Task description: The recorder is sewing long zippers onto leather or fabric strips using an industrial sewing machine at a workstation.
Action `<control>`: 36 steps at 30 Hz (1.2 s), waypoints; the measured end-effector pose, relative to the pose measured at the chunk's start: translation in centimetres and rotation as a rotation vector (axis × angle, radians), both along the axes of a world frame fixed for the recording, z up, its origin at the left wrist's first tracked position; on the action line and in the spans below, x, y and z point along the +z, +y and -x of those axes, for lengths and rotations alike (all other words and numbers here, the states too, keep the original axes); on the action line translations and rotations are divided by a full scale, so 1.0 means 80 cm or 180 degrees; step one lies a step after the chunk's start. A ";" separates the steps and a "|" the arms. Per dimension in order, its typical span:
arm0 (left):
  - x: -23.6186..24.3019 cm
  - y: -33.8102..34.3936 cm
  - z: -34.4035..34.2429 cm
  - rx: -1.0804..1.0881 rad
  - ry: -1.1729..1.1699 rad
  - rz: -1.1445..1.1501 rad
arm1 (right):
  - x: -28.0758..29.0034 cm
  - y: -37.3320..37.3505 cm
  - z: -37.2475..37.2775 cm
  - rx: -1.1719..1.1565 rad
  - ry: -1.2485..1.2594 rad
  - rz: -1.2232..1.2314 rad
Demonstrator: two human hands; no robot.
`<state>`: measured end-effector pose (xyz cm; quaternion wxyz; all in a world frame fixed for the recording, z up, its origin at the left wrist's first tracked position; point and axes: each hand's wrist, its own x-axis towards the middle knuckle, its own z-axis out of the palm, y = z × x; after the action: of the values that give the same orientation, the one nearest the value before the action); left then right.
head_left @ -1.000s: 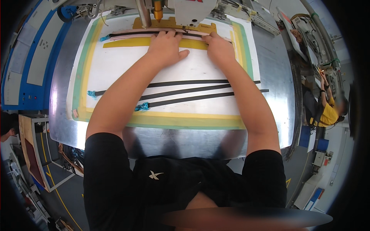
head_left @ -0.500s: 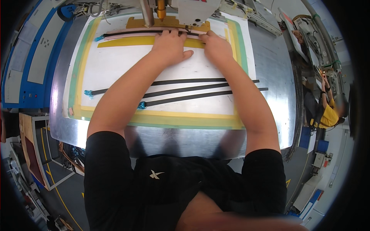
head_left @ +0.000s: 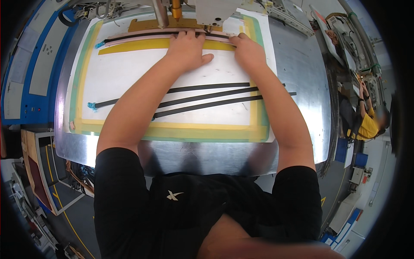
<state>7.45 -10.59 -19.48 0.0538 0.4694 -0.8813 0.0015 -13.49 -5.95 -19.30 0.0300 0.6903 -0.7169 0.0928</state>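
A long black strip (head_left: 138, 38) with a blue plastic-wrapped left end (head_left: 100, 44) lies along a pale pink guide (head_left: 123, 42) at the far side of a white sheet (head_left: 125, 73). My left hand (head_left: 186, 51) rests on the strip's middle, fingers spread and thumb out to the side. At its right end my right hand (head_left: 250, 52) has its fingers bent and close together on the strip; their undersides are hidden. Just beyond my hands stands a machine head (head_left: 215, 12) with a small foot between them. A brass-coloured nozzle (head_left: 176, 11) hangs left of it.
Several loose black strips (head_left: 207, 102) lie across the sheet, partly under my forearms. Yellow bars (head_left: 133, 46) flank the guide. Green and yellow tape (head_left: 172, 129) borders the sheet on a metal table (head_left: 297, 69). A blue cabinet (head_left: 30, 82) stands left; a person in yellow (head_left: 368, 127) works at right.
The sheet, guide and strips have shifted left relative to the machine head. My left hand has moved slightly left with them. My right hand has moved a little right and nearer along the strip.
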 end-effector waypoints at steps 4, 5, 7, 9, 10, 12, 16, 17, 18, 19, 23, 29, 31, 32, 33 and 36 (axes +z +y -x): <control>-0.002 -0.003 0.001 -0.0021 -0.0010 -0.0090 | -0.001 0.003 0.007 -0.0008 -0.0059 -0.0043; -0.003 -0.004 0.003 -0.0061 -0.0013 -0.0145 | -0.002 0.003 0.007 0.0022 -0.0073 -0.0056; -0.004 -0.004 0.005 -0.0087 -0.0029 -0.0201 | -0.004 0.002 0.007 0.0066 -0.0100 -0.0070; -0.005 -0.003 0.010 -0.0119 0.0056 -0.0178 | -0.006 0.001 0.007 0.0057 -0.0063 -0.0019; -0.006 -0.002 0.011 -0.0112 0.0045 -0.0176 | -0.007 0.000 0.007 0.0063 -0.0074 -0.0016; -0.007 0.001 0.013 -0.0119 0.0128 -0.0057 | -0.010 0.000 0.006 0.0063 -0.0102 0.0024; -0.013 -0.001 0.019 -0.0135 0.0102 -0.0114 | -0.018 0.000 0.010 0.0130 -0.0313 0.0166; -0.015 -0.002 0.019 -0.0142 0.0119 -0.0099 | -0.018 -0.001 0.009 0.0114 -0.0257 0.0188; -0.016 -0.002 0.020 -0.0160 0.0134 -0.0091 | -0.020 -0.001 0.011 0.0086 -0.0204 0.0202; -0.016 -0.001 0.021 -0.0173 0.0135 -0.0097 | -0.022 -0.001 0.013 0.0074 -0.0203 0.0197; -0.013 0.008 0.023 -0.0049 0.0064 -0.0066 | -0.027 0.000 0.015 0.0176 -0.0341 0.0297; -0.002 0.016 0.034 0.0084 -0.0102 -0.0150 | -0.035 0.003 0.015 0.0285 -0.0409 0.0418; -0.001 0.015 0.036 0.0069 -0.0113 -0.0193 | -0.039 0.004 0.017 0.0278 -0.0445 0.0437; -0.001 0.014 0.037 0.0081 -0.0115 -0.0199 | -0.041 0.004 0.018 0.0312 -0.0457 0.0466; -0.002 0.014 0.038 0.0096 -0.0113 -0.0206 | -0.042 0.005 0.019 0.0351 -0.0465 0.0493; -0.006 0.013 0.042 0.0098 -0.0073 -0.0165 | -0.044 0.006 0.016 0.0411 -0.0526 0.0551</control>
<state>4.10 -9.55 -19.99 0.0315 0.4841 -0.8743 -0.0152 -14.77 -5.48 -22.79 0.0243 0.7199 -0.6603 0.2125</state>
